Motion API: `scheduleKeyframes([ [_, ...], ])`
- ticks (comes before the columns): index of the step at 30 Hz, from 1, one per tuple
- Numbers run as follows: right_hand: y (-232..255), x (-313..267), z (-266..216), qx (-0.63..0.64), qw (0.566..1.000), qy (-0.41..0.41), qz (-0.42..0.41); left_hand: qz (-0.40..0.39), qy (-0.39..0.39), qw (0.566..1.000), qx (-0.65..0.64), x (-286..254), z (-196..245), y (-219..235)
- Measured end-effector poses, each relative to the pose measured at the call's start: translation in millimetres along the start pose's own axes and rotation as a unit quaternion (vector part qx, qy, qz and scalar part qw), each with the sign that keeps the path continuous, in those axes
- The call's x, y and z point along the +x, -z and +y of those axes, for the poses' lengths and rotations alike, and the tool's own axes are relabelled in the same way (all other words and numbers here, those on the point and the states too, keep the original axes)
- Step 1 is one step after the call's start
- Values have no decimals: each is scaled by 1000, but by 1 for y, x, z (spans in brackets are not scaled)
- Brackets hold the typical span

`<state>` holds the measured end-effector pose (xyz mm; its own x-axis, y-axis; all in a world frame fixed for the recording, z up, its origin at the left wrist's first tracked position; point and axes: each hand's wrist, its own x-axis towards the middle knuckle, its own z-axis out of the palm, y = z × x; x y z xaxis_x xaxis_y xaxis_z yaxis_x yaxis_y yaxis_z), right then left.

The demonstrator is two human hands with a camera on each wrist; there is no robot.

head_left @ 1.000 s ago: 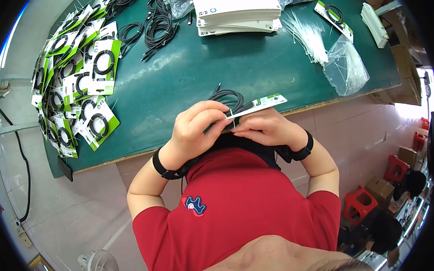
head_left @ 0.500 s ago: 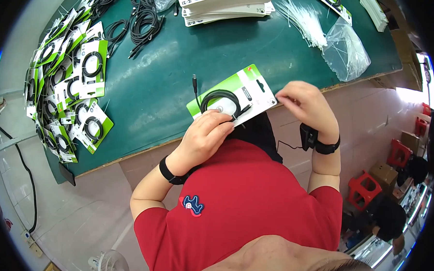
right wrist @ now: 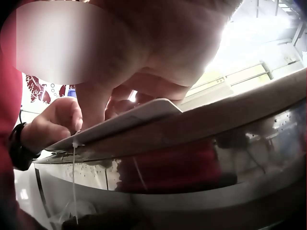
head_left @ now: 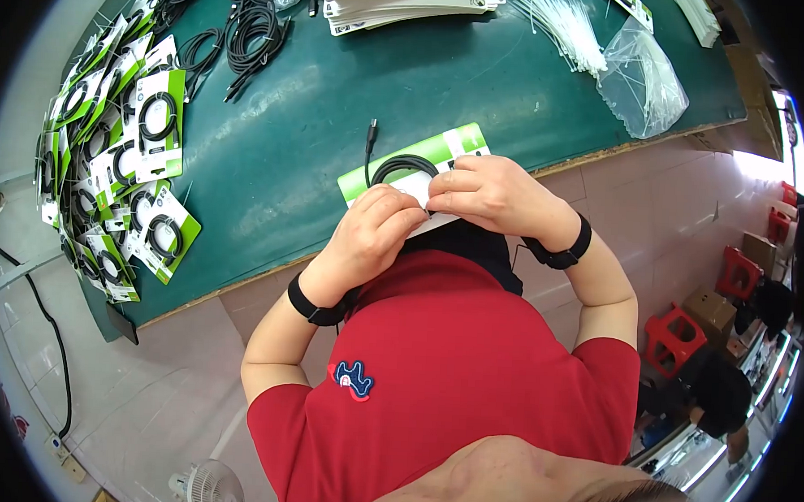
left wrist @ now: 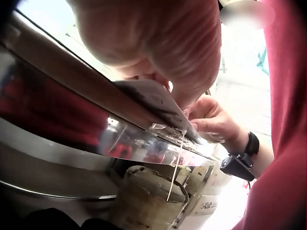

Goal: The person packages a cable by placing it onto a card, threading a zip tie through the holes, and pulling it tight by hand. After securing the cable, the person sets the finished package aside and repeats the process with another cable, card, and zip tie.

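A green-and-white packaging card (head_left: 468, 139) lies at the table's front edge, with a coiled black cable (head_left: 404, 163) on top. One end of the cable, with its plug (head_left: 373, 131), sticks up at the coil's left. My left hand (head_left: 374, 236) holds the coil against the card with curled fingers. My right hand (head_left: 498, 197) has its fingertips together at the coil's right side, close to the left fingertips, and covers part of the card. Below the card a thin white cable tie (left wrist: 176, 165) hangs down, seen in both wrist views. The fingers hide where the tie meets the cable.
Packed cable cards (head_left: 124, 149) are heaped at the left. Loose black cables (head_left: 250, 38) lie behind. A stack of cards (head_left: 404, 9) stands at the back, with white cable ties (head_left: 564, 29) and a clear plastic bag (head_left: 644, 82) to its right.
The card, edge-on one second ago, has turned face up with the coil showing. My right hand moved off to the right, then came back to the coil. The left hand kept hold.
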<state>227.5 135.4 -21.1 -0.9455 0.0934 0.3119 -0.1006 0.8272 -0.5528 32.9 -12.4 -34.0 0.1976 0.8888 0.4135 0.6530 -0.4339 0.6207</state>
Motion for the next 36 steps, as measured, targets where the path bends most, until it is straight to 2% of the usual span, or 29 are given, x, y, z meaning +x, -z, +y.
scheduleKeyframes([
  [4,-3,-2,3,3,1000,11,14,-12,-12,1000,-22,3,-3,5],
  [8,-6,-1,0,101,994,5,39,-19,-1,999,-26,0,-2,7],
  [11,-19,8,-8,68,980,-84,169,150,71,982,85,-1,-1,2],
  [12,-22,12,-10,69,980,-84,169,149,72,982,86,0,0,1],
  [15,-26,24,-15,50,953,-229,193,172,199,963,54,7,3,-2],
  [20,-36,22,-7,37,959,-203,194,163,189,968,35,14,-1,-4],
  [23,-34,21,-8,76,952,-235,179,153,157,975,27,12,-9,-5],
  [28,-31,21,-7,95,951,-243,165,138,147,979,17,12,-11,-4],
  [31,-32,26,-3,26,957,-165,238,131,135,982,17,11,-13,-4],
  [36,-33,23,4,-11,971,-119,208,112,113,987,14,15,-14,0],
])
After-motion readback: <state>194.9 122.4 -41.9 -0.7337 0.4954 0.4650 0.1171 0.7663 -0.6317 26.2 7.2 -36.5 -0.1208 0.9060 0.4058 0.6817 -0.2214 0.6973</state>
